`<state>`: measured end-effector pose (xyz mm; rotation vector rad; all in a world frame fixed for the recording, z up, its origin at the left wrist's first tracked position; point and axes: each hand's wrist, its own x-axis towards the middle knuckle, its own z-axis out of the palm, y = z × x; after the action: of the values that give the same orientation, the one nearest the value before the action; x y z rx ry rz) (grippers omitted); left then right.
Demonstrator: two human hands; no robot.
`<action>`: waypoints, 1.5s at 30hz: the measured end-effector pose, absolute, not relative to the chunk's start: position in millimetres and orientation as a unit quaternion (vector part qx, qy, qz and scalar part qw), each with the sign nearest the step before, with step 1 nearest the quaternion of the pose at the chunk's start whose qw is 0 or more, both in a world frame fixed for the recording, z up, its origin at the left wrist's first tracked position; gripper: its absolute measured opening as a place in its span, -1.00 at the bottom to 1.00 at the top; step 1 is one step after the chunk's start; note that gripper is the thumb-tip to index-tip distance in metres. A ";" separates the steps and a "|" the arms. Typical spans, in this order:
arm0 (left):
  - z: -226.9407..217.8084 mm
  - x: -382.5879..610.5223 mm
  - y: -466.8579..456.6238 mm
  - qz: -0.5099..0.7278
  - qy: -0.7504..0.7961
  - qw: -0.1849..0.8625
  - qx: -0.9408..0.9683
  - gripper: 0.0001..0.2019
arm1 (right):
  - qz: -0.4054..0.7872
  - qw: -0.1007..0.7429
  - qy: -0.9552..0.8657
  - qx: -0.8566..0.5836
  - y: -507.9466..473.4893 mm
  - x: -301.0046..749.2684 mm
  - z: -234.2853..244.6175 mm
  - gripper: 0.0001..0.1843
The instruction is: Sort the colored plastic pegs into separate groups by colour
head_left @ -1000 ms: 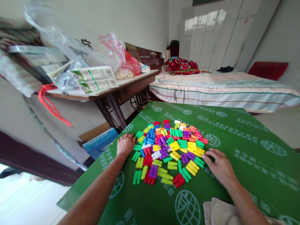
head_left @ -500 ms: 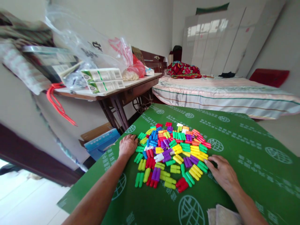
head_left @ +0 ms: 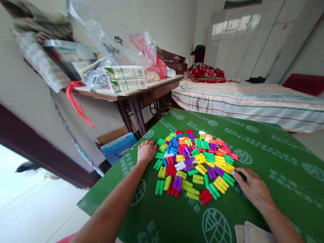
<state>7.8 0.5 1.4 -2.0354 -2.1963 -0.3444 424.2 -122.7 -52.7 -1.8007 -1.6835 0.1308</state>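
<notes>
A flat pile of small plastic pieces (head_left: 194,162) in green, yellow, purple, red, blue, orange and white is spread over a green printed mat (head_left: 273,168). My left hand (head_left: 146,151) rests on the mat at the pile's left edge, fingers curled down against the outer green pieces. My right hand (head_left: 253,187) lies palm down at the pile's right edge, its fingertips touching the green and yellow pieces there. Neither hand has lifted a piece.
A wooden table (head_left: 141,96) at the left carries boxes (head_left: 125,78) and plastic bags (head_left: 141,50). A blue box (head_left: 117,148) sits on the floor below it. A bed (head_left: 248,99) stands behind the mat. A cloth (head_left: 253,233) lies at the near right.
The view has shifted, so the pile and both hands sit further right in frame. Both hands stay at the pile's edges with little movement of their own.
</notes>
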 end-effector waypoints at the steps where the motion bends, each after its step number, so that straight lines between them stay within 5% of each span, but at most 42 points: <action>1: 1.2 7.7 0.3 -0.115 -0.727 0.063 -0.674 -0.61 | 0.051 0.329 -0.643 -0.690 -122.7 424.8 -53.0 -0.50; 37: 17.2 -5.0 7.3 -0.167 -0.724 -0.029 -0.669 -0.67 | 0.050 0.326 -0.650 -0.685 -119.2 427.1 -64.4 -0.44; 45: 45.0 85.1 10.1 -0.181 -0.595 -0.067 -0.780 -0.67 | 0.055 0.321 -0.648 -0.689 -119.4 425.1 -63.3 -0.42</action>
<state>85.1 10.1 45.0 -2.5612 -1.9548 -0.5934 425.1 -119.4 -63.3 -1.8096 -1.7011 0.1439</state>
